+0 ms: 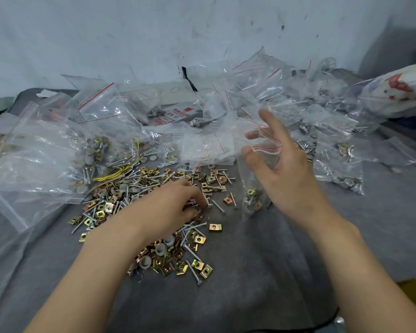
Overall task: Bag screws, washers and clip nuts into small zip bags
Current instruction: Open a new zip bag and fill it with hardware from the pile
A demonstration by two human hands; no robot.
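Observation:
A loose heap of screws, grey washers and brass clip nuts (pixel 154 203) lies on the grey cloth (pixel 250 272) in the middle. My left hand (pixel 178 205) is palm down in the heap, fingers curled round a few screws. My right hand (pixel 281 162) is raised to the right of the heap and holds a small clear zip bag (pixel 255 186) by its red-lined mouth between thumb and fingers. The bag hangs down with a few clip nuts and a washer at its bottom.
Empty zip bags (pixel 209 143) with red seal lines pile up behind the heap. Filled bags (pixel 341 162) lie to the right, larger bags of parts (pixel 58 152) to the left. A printed sack (pixel 399 92) sits far right, a grey wall behind.

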